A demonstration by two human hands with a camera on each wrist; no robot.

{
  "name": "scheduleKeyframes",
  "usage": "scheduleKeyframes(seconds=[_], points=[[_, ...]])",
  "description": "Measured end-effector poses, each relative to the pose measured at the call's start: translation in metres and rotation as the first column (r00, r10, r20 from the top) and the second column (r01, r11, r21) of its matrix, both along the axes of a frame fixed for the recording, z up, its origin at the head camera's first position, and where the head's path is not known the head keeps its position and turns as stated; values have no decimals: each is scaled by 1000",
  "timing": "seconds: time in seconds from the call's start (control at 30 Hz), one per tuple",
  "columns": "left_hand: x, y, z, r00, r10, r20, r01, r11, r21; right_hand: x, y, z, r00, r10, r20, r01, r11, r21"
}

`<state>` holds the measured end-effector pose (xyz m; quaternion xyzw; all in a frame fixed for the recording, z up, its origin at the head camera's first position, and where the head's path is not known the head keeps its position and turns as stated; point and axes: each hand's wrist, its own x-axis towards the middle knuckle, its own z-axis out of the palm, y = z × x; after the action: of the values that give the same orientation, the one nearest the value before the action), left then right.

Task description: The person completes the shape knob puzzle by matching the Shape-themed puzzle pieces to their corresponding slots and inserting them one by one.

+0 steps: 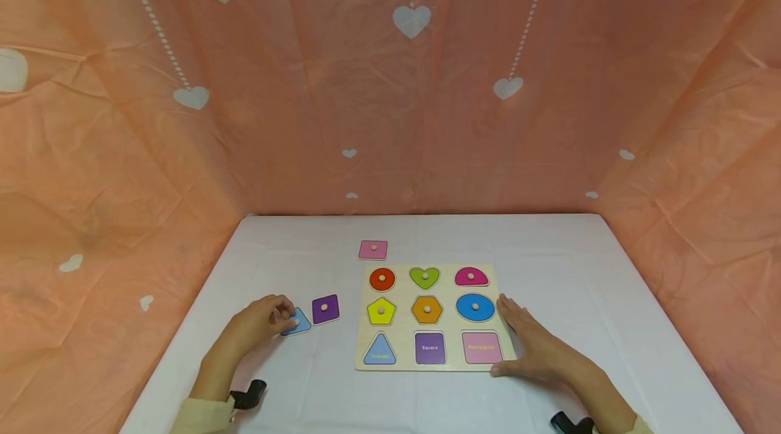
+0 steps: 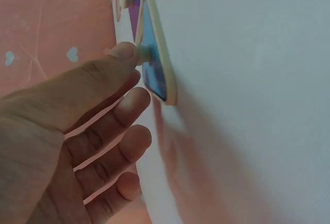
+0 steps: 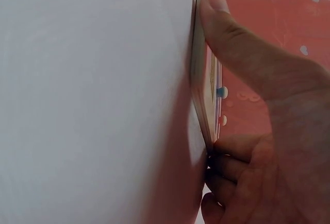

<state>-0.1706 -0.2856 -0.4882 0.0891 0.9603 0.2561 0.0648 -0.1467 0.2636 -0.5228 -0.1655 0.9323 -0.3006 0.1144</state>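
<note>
Blue triangular flat piece (image 1: pixel 302 326): knob (image 2: pixel 144 54) pinched by left hand (image 1: pixel 259 322); pale edge's thickness clear only in left-wrist view. Right hand (image 1: pixel 532 347), spread, touches pale wood-look board (image 1: pixel 403 320).

From the head we look forward and down over most of the tabletop (image 1: pixel 293 393), to the backdrop (image 1: pixel 305 149) beyond. From the left wrist we face the left hand (image 1: pixel 259 322) and blue triangle piece (image 2: pixel 154 74) at close range, the tabletop turned on edge; from the right wrist, equally near, the right hand (image 1: pixel 537 351) and the board (image 1: pixel 403 325). Our head view shares both, farther off.
</note>
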Motion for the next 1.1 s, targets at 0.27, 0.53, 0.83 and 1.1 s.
scheduleKeyframes(seconds=[0.27, 0.53, 0.83, 1.1], points=[[2, 2, -4, 1000, -14, -10, 14, 1000, 7, 0, -1, 0, 1000, -11, 21, 10, 1000, 7], [1, 5, -7, 1000, -16, -14, 16, 1000, -3, 0, -1, 1, 1000, -7, 22, 7, 1000, 8], [0, 6, -7, 1000, -14, -26, 14, 1000, -24, 0, -1, 1, 999, -12, 32, 12, 1000, 11], [-1, 6, -5, 999, -14, -50, 12, 999, -43, 1, -1, 3, 1000, -11, 29, 10, 1000, 10]])
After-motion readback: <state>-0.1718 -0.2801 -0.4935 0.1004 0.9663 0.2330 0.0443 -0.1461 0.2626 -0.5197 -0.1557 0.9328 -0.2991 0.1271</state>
